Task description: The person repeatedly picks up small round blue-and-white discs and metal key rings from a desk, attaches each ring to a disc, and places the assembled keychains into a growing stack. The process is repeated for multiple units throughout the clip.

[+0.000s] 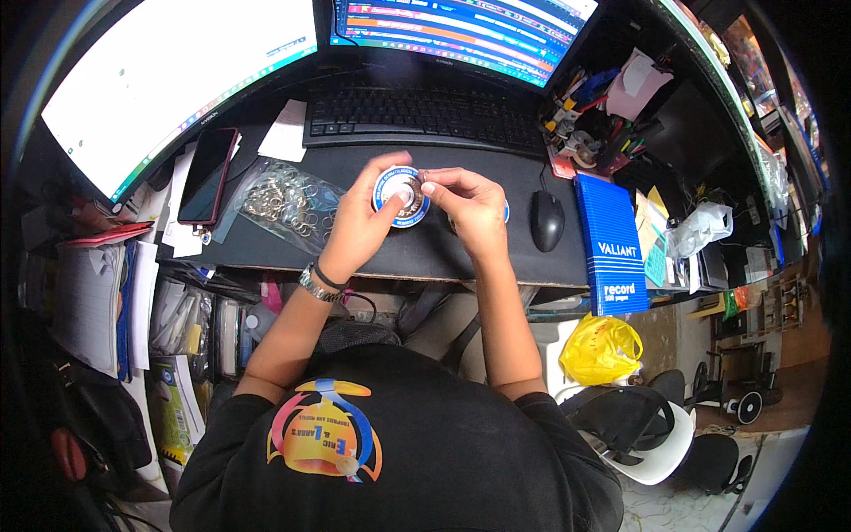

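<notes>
My left hand (359, 213) is closed round a flat round tag (384, 184) with a blue and white rim and a darker picture in its middle. The thumb lies across the tag's face. At the tag's upper right edge, my right hand (474, 206) is pinched, thumb against forefinger. A small dark bit shows at those fingertips, too small to name. Beside the left wrist, a clear plastic bag (288, 199) holds many metal key rings. The blue edge of another round thing (506, 211) peeks out from behind the right hand.
A black keyboard (425, 117) lies beyond my hands, below two lit monitors. To the right are a black mouse (547, 222) and a blue record book (612, 248). A phone (209, 177) rests at the left. Pens and tape (581, 142) crowd the back right.
</notes>
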The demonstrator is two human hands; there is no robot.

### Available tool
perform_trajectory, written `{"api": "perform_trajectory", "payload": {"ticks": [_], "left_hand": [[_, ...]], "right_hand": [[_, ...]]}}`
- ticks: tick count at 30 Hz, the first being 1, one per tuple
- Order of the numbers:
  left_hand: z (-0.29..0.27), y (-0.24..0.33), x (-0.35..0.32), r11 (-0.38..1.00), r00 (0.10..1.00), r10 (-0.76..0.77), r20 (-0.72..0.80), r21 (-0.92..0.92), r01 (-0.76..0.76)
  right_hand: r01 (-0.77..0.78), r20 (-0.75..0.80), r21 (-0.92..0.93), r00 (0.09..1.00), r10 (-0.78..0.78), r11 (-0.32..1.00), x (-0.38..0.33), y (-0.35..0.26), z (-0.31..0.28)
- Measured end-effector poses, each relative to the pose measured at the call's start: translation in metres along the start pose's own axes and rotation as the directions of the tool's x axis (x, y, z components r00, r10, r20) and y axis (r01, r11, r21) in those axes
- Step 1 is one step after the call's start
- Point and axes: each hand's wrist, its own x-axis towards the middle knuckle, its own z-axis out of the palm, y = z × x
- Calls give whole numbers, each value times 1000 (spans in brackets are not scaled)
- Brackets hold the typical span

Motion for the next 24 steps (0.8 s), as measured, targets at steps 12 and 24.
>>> {"api": "perform_trajectory", "payload": {"ticks": [12, 24], "left_hand": [[2, 48, -10, 991, 994, 54, -91, 124, -43], [2, 54, -10, 987, 992, 96, -82, 139, -84]], "right_hand": [[80, -29, 137, 997, -77, 987, -18, -22, 6], [207, 35, -202, 978, -205, 957, -27, -38, 5]]}}
